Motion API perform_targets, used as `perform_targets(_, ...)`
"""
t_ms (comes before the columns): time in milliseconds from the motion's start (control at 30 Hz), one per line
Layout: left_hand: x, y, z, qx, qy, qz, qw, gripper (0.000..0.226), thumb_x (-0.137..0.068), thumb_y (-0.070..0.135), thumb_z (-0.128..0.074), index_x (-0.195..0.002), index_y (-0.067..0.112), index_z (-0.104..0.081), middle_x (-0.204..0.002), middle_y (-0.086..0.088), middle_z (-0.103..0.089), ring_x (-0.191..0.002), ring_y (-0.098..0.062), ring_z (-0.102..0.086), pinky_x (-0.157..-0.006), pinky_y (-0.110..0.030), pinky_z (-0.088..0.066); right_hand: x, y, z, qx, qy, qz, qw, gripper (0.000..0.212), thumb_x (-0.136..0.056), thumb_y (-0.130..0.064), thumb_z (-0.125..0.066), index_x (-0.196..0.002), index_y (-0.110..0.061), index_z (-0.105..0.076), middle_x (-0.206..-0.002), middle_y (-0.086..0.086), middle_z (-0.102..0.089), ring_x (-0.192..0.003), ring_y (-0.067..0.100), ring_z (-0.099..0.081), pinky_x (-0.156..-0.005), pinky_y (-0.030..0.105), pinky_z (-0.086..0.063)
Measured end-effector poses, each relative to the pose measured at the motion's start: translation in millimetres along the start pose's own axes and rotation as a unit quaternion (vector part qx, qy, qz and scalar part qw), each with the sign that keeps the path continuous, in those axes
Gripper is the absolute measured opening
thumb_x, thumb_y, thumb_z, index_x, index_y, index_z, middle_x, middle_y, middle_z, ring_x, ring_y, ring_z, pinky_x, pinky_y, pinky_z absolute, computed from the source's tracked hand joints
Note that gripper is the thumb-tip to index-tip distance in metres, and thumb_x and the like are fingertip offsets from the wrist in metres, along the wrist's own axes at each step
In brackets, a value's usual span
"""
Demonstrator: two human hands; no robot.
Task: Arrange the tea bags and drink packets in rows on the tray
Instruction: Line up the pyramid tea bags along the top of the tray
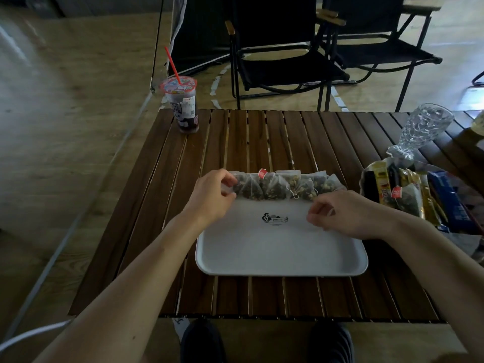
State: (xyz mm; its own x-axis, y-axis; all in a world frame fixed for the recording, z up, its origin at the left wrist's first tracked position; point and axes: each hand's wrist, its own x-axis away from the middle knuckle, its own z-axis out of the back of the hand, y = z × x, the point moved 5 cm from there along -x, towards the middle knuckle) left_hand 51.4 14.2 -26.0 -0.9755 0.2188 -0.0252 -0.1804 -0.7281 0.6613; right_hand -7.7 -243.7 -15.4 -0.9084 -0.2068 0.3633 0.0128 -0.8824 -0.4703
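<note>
Stretching both forearms (136, 279) over tray (275, 260). Pinching with left hand (212, 196) the leftmost of the tea bags (282, 188), lined side to side just beyond both hands. Curling right hand (343, 214) loosely, grasp impossible to tell, closest to drink packets (419, 195) heaped just to its right.

White tray (277, 252), dark brown slatted table (262, 137), red straw (172, 65)
</note>
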Motion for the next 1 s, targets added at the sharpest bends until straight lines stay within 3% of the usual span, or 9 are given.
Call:
perform_targets(133, 3.7, -6.1, 6.8, -0.002, 0.012, 0.01, 1.0, 0.026, -0.09, 0.013, -0.068, -0.114, 0.017, -0.06, -0.109, 0.006, -0.06, -0.093, -0.007, -0.059, -0.073, -0.011, -0.045, -2.7, 0.3, -0.9, 0.006, -0.006, 0.006, 1.0, 0.028, -0.091, -0.046, -0.061, -0.107, -0.023, -0.067, -0.097, -0.01, -0.067, -0.087, 0.004, -0.063, -0.082, 0.027, -0.053)
perform_targets(233, 6.5, -4.0, 2.5, -0.003, -0.022, 0.007, 1.0, 0.026, -0.09, 0.013, -0.067, -0.115, 0.017, -0.062, -0.105, 0.008, -0.062, -0.089, -0.003, -0.06, -0.078, -0.013, -0.049, -2.3, 0.2, -0.4, 0.004, -0.011, 0.002, 1.0, 0.027, -0.092, -0.045, -0.062, -0.107, -0.023, -0.067, -0.097, -0.009, -0.067, -0.087, 0.004, -0.063, -0.081, 0.026, -0.053)
perform_targets(367, 9.4, 2.2, -1.1, -0.001, -0.053, -0.01, 0.999, 0.026, -0.091, 0.013, -0.066, -0.117, 0.018, -0.063, -0.108, 0.007, -0.064, -0.094, -0.004, -0.061, -0.071, -0.007, -0.044, -2.7, 1.4, 0.3, -0.007, -0.013, 0.001, 1.0, 0.028, -0.092, -0.043, -0.062, -0.108, -0.021, -0.067, -0.097, -0.008, -0.069, -0.087, 0.005, -0.066, -0.085, 0.03, -0.056)
perform_targets(500, 12.3, 2.9, 3.3, -0.017, -0.033, -0.007, 0.999, 0.014, -0.092, 0.014, -0.065, -0.105, 0.02, -0.065, -0.101, 0.007, -0.064, -0.089, -0.002, -0.06, -0.067, -0.006, -0.04, -2.7, 0.8, 0.8, -0.008, -0.019, 0.001, 1.0, 0.028, -0.092, -0.042, -0.062, -0.109, -0.021, -0.067, -0.096, -0.007, -0.07, -0.085, 0.005, -0.067, -0.084, 0.03, -0.056)
perform_targets(633, 17.0, 5.8, -1.6, -0.045, -0.068, -0.018, 0.996, 0.011, -0.092, 0.014, -0.064, -0.097, 0.024, -0.066, -0.099, 0.01, -0.056, -0.086, -0.001, -0.056, -0.065, -0.01, -0.037, -3.4, 1.7, -0.4, -0.015, -0.026, -0.002, 1.0, 0.028, -0.092, -0.041, -0.062, -0.109, -0.02, -0.067, -0.096, -0.006, -0.071, -0.084, 0.004, -0.068, -0.083, 0.028, -0.057)
perform_targets(867, 17.6, 8.8, -15.7, -0.051, -0.158, -0.011, 0.986, 0.028, -0.096, 0.023, -0.059, -0.124, 0.029, -0.062, -0.113, 0.004, -0.049, -0.096, -0.006, -0.051, -0.079, -0.019, -0.04, -1.8, 1.7, 0.7, -0.012, -0.026, -0.004, 1.0, 0.025, -0.093, -0.04, -0.061, -0.107, -0.02, -0.067, -0.095, -0.006, -0.071, -0.081, 0.003, -0.069, -0.081, 0.024, -0.056)
perform_targets(1000, 18.3, 10.8, -16.2, -0.049, -0.161, -0.012, 0.986, 0.031, -0.098, 0.028, -0.055, -0.129, 0.031, -0.059, -0.112, 0.004, -0.047, -0.094, -0.004, -0.048, -0.076, -0.017, -0.038, 0.4, 1.0, 1.4, -0.012, -0.029, -0.004, 0.999, 0.025, -0.093, -0.039, -0.06, -0.108, -0.02, -0.067, -0.096, -0.004, -0.071, -0.084, 0.004, -0.068, -0.084, 0.026, -0.055)
